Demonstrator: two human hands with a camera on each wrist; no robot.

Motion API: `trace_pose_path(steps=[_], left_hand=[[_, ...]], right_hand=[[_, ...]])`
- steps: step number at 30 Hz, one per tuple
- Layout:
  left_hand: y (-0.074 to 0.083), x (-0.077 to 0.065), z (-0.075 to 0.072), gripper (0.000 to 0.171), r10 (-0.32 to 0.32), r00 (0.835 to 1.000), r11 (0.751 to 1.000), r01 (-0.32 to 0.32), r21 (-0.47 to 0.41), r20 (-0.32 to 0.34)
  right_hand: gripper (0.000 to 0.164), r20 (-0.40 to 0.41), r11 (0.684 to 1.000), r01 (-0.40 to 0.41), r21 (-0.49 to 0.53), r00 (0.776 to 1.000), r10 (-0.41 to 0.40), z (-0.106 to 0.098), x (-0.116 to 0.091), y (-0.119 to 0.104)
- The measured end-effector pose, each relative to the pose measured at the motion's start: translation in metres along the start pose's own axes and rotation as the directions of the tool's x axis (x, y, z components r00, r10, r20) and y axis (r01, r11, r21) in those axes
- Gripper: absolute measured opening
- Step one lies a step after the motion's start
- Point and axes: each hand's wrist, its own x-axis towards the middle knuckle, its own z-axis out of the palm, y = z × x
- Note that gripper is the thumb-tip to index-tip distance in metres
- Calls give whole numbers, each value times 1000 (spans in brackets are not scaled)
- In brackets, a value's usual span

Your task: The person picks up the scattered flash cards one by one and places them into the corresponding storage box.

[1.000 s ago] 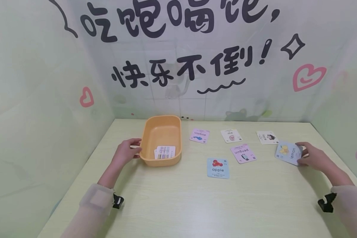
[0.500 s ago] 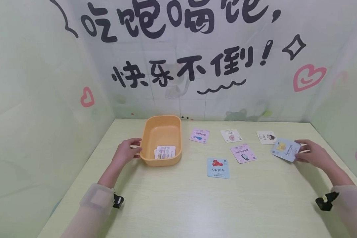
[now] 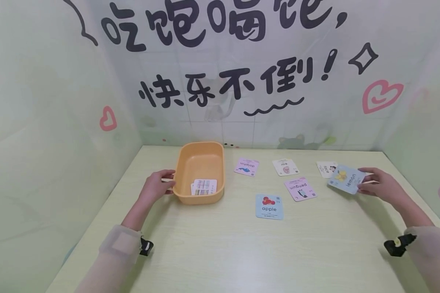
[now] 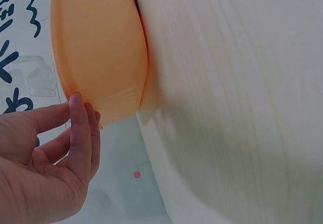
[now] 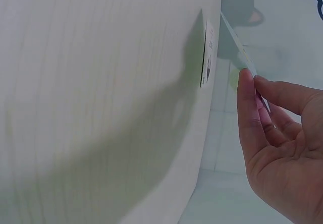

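Below, pale table [image 3: 234, 252], tray [image 3: 201, 165]; behind, lettered wall [image 3: 205, 132]

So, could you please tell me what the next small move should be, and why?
Probably to carry the lemon card leftward toward the orange tray: the right hand pinches the card above the table, the left hand holds the tray's edge, and other cards already lie inside it.

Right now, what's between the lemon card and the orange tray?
In the head view, the penguin card lies roughly on the line from lemon card to orange tray; the dolphin card and ear card sit beyond it, the apple card nearer.
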Motion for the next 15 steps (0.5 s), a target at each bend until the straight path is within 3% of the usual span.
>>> trace_pose_path(steps=[15], left_hand=[[-1,-1,0,49,2,1000,1000,-2,1,0]], right_hand=[[64,-4,999,32,-16,999,-32,8,3,-12]])
